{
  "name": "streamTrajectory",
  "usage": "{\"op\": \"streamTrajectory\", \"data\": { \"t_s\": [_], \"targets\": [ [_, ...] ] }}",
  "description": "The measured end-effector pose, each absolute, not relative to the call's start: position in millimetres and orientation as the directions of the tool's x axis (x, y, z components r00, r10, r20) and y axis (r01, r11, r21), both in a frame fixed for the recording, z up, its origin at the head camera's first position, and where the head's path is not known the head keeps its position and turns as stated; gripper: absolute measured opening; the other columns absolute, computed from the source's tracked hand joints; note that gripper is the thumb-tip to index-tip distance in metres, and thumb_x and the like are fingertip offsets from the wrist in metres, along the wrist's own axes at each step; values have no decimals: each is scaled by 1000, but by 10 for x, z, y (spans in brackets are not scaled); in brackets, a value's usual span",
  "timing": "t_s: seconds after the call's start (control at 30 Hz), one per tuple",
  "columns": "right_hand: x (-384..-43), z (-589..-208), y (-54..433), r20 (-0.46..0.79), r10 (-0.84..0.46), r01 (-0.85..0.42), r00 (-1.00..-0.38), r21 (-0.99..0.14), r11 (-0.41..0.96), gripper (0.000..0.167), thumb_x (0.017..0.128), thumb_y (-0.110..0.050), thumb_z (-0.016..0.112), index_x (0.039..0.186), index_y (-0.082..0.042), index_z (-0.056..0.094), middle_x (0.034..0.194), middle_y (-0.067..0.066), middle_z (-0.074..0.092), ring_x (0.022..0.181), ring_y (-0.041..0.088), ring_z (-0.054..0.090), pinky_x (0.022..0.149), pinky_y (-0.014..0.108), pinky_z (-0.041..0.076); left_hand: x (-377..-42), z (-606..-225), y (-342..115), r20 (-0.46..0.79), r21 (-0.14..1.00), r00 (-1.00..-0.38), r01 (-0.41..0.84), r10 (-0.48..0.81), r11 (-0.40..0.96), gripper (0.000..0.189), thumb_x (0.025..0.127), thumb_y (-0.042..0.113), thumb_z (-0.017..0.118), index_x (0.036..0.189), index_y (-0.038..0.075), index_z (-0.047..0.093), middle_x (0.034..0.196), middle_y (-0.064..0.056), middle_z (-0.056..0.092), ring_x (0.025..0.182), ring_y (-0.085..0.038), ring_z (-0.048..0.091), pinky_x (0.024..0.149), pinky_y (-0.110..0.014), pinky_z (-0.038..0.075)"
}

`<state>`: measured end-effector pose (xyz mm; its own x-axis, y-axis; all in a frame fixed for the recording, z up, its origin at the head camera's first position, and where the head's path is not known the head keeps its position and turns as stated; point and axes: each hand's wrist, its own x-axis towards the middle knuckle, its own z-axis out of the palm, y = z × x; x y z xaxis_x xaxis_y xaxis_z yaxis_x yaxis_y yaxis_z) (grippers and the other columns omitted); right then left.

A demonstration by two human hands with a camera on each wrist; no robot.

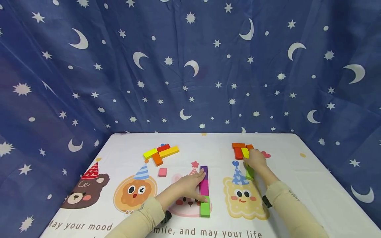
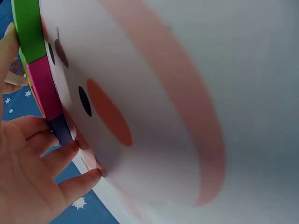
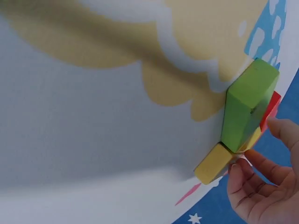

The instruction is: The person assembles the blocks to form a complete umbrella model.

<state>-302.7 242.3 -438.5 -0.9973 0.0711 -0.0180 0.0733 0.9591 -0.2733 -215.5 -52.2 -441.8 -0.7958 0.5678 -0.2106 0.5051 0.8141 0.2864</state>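
A straight row of a purple block [image 1: 203,172], a magenta block [image 1: 204,187] and green blocks [image 1: 205,210] lies on the table. My left hand [image 1: 188,187] spreads along it, thumb at the green part and fingertips by the purple end. At the right cluster, my right hand [image 1: 256,158] pinches a yellow block [image 1: 245,152] between thumb and fingers, which partly hide it. Close by are a green block [image 3: 250,102], a yellow-orange block [image 3: 215,163], a red block [image 1: 238,153] and an orange block [image 1: 238,145].
At the back left lie a yellow block [image 1: 150,153], a red block [image 1: 163,148], a long yellow-orange block [image 1: 169,151] and an orange block [image 1: 157,159], touching one another. A pink cube [image 1: 162,172] sits nearer. A starry blue curtain [image 1: 190,66] stands behind the printed tablecloth [image 1: 279,148].
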Motion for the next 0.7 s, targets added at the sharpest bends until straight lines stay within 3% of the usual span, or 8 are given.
{"op": "streamTrajectory", "data": {
  "t_s": [0.2,0.4,0.7],
  "targets": [
    [-3068,-4461,2399,-22,110,112,-994,-263,958,46,82,-19,69,109,16,55,91,27,56,78,33,53,76,45,55,-2142,-4433,-552,-193,303,-801,501,567,811,100,71,60,71,148,11,30,157,-3,24,141,-20,33,112,-41,34],
    [-3099,-4543,2432,-38,123,129,-992,-232,964,48,81,-21,68,106,17,56,93,31,51,72,33,55,68,47,56,-2153,-4449,-533,-194,302,-802,499,565,812,101,71,60,72,148,12,30,157,-3,24,140,-20,34,111,-41,36],
    [-3127,-4548,2434,-56,176,185,-983,-287,940,52,82,-28,67,110,14,54,94,27,52,74,30,53,70,42,54,-2170,-4459,-542,-207,312,-804,486,558,816,102,70,62,71,149,13,29,157,-2,22,141,-21,33,109,-44,37]
  ]
}}
